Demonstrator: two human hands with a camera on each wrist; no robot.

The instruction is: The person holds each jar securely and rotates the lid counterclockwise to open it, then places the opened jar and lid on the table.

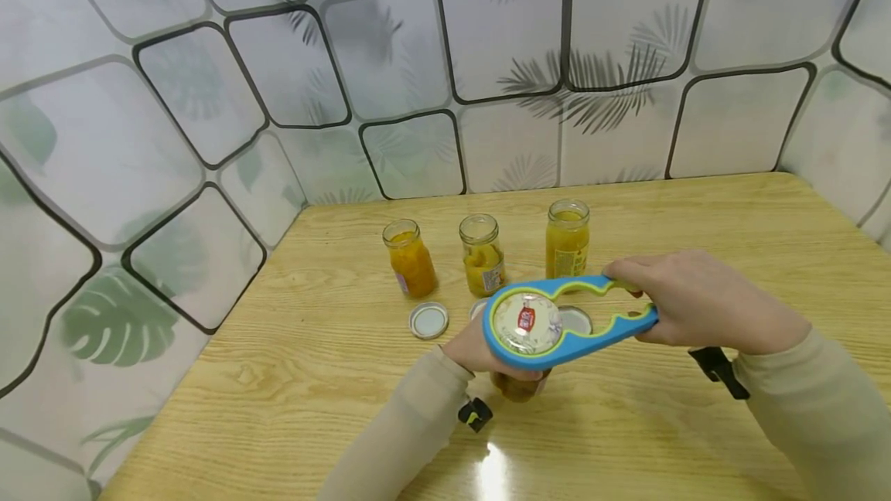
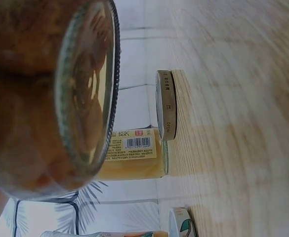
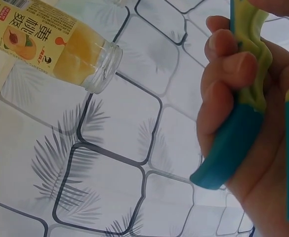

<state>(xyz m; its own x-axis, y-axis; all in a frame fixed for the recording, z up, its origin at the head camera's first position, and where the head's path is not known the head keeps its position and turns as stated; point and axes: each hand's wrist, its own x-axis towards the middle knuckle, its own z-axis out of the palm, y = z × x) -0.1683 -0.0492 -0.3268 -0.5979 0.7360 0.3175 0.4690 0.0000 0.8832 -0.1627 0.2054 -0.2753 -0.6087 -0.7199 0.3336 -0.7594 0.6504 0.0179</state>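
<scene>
My left hand (image 1: pixel 473 346) holds a closed glass jar (image 1: pixel 518 386) of orange-brown fruit above the table; its base fills the left of the left wrist view. Around the jar's pale lid (image 1: pixel 527 323) sits the ring of a blue and yellow-green jar opener (image 1: pixel 592 342). The right hand (image 1: pixel 717 300) grips the opener's two handles at their far ends, and the right wrist view shows its fingers (image 3: pixel 228 74) curled round one handle. Most of the left hand is hidden beneath the opener.
Behind the hands stand three open jars of yellow-orange fruit: left (image 1: pixel 412 263), middle (image 1: pixel 483 277) and right (image 1: pixel 567 242). Loose lids lie before them, one at left (image 1: pixel 428 320), one seen through the opener (image 1: pixel 576 320), another partly hidden. A patterned wall (image 1: pixel 404 52) borders the wooden table (image 1: pixel 292 377).
</scene>
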